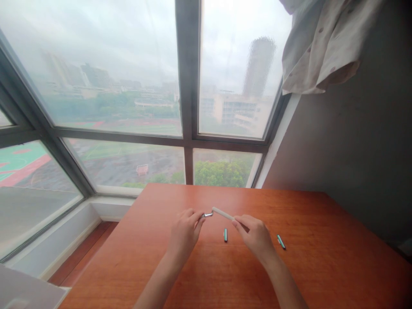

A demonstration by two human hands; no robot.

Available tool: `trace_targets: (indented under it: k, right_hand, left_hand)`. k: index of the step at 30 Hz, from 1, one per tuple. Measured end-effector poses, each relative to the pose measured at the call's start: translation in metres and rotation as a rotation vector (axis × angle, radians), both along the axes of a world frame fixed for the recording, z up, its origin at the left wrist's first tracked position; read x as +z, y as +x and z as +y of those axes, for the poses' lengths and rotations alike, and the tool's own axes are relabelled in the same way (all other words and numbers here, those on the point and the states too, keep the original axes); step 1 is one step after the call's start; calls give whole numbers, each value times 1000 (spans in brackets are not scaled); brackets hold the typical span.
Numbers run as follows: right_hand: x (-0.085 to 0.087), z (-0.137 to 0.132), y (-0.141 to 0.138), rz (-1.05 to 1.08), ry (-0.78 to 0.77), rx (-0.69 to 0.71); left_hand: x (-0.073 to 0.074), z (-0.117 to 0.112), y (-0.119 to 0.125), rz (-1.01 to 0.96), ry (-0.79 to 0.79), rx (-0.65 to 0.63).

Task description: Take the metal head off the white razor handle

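Note:
Over the table, my left hand (186, 227) pinches a short, shiny metal razor piece (208, 214) between thumb and fingers. In my right hand (254, 236), closed fingertips grip one end of a slim pale handle (223, 213) that slants up to the left. The handle's far end meets the tip of the metal piece; whether they are joined I cannot tell. Between my hands on the tabletop lies a small green-and-black razor cartridge (225, 235). A second such cartridge (281, 242) rests to the right of my right hand.
The reddish-brown wooden table (225, 279) reaches forward to large windows with a grey frame (188, 107). A dark wall (337, 141) stands on the right, and a light buttoned garment (322, 47) hangs at the upper right. Left of the table is a low white sill (71, 249).

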State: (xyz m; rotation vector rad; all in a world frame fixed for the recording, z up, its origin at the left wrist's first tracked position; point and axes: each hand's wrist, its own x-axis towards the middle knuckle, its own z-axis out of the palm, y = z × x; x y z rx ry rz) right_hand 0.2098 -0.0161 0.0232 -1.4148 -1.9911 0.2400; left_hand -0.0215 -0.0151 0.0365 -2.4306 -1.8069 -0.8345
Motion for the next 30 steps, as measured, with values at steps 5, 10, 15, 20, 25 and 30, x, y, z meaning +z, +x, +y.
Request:
trace_targets:
  k: [5, 10, 15, 20, 25, 30]
  right_hand:
    - [1, 0, 0, 2, 5, -18]
    - [1, -1, 0, -3, -13, 13]
    - [2, -1, 0, -4, -8, -15]
    - [1, 0, 2, -10, -20, 4]
    - [1, -1, 1, -17, -4, -20]
    - [0, 0, 1, -18, 25, -79]
  left_hand:
    - [-1, 0, 0, -4, -1, -10]
    - [-2, 1, 0, -18, 3, -5]
    - [-2, 0, 0, -7, 21, -15]
    - [0, 1, 1, -17, 12, -19]
    - [0, 0, 1, -15, 16, -19]
    - [0, 0, 1, -29, 17, -30]
